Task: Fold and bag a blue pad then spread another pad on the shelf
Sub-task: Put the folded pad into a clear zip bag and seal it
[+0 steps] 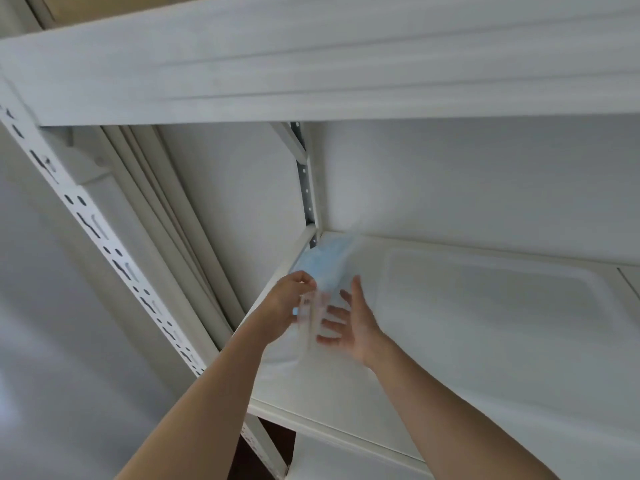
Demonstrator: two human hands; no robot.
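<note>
A folded blue pad (327,259) inside a clear plastic bag (308,315) lies at the far left end of the white shelf (485,341), close to the back corner post. My left hand (289,306) grips the bag's near edge with curled fingers. My right hand (349,323) is beside it with fingers spread and straight, touching the bag from the right. The bag's lower part is blurred.
A white slotted upright post (104,233) runs diagonally at the left. The upper shelf beam (311,64) hangs overhead. A white rectangular board with rounded corners (502,306) lies on the shelf to the right of my hands. A lower shelf (346,459) shows beneath.
</note>
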